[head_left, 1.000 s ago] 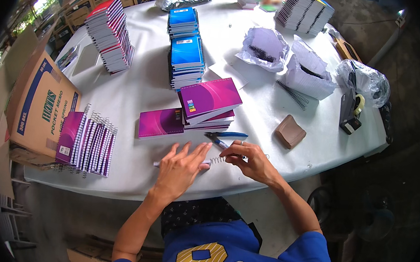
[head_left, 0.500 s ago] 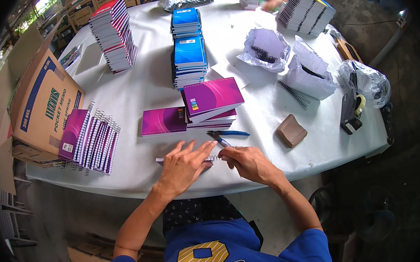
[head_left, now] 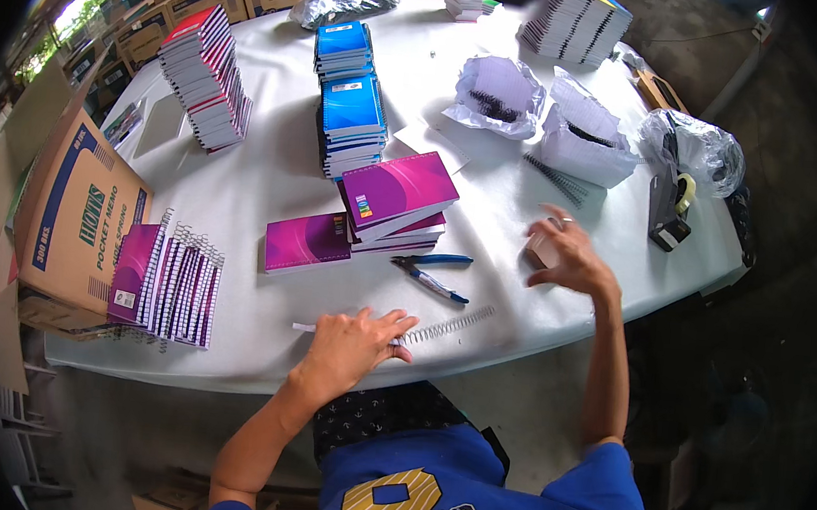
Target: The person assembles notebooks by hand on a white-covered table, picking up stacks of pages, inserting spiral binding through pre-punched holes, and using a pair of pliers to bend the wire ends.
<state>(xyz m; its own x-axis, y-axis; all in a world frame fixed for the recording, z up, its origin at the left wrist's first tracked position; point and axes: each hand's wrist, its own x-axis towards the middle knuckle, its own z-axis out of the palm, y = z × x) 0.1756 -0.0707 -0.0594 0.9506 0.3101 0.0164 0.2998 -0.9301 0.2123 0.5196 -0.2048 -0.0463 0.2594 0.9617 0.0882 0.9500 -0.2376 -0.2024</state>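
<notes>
My left hand (head_left: 354, 345) grips a thin notebook, mostly hidden beneath the fingers; a pale edge (head_left: 303, 327) shows at the left. Out of its right end runs a loose metal spiral wire (head_left: 456, 324). Over a brown block (head_left: 537, 257) my right hand (head_left: 569, 254) spreads its fingers; whether they touch it I cannot tell. Blue-handled cutting pliers (head_left: 438, 275) lie with handles apart between the hands. Beyond them, purple notebooks (head_left: 400, 188) sit in a stack, with another purple pile (head_left: 307, 243) beside it.
At left, wire-bound purple notebooks (head_left: 173, 283) lean near an open carton (head_left: 81, 217). Blue notebooks (head_left: 354, 105) and a red-topped stack (head_left: 205, 77) stand farther back. White bags (head_left: 588, 149) of spirals, loose spirals (head_left: 556, 180) and a tape dispenser (head_left: 665, 209) lie right.
My right hand has left the pliers and spiral end, moving right to the brown block. The pliers now lie on the table. My left hand stays on the notebook.
</notes>
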